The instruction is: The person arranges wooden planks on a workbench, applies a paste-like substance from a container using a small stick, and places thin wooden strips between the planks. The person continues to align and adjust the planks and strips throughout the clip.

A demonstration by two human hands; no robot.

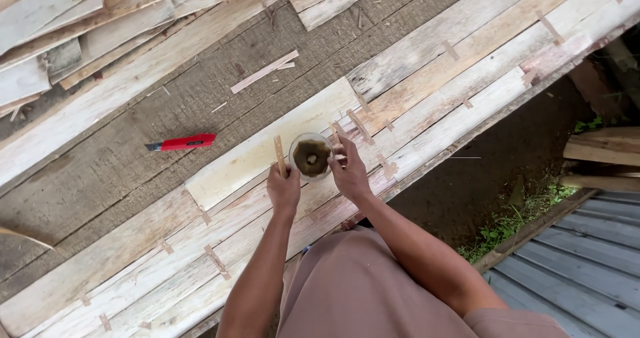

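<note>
Brown tape roll (311,157) sits between both hands, right hand (349,170) touching.

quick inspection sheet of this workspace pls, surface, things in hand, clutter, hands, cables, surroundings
surface: wooden table covered with pale veneer sheets joined by tape pieces
job's things: tape roll; short strip
clutter: red utility knife; loose wood strip; stacked veneer top left
grippers: left hand pinches the strip; right hand touches the roll
cables: nothing seen
surroundings: dirt ground, weeds, corrugated sheet, timber
</note>
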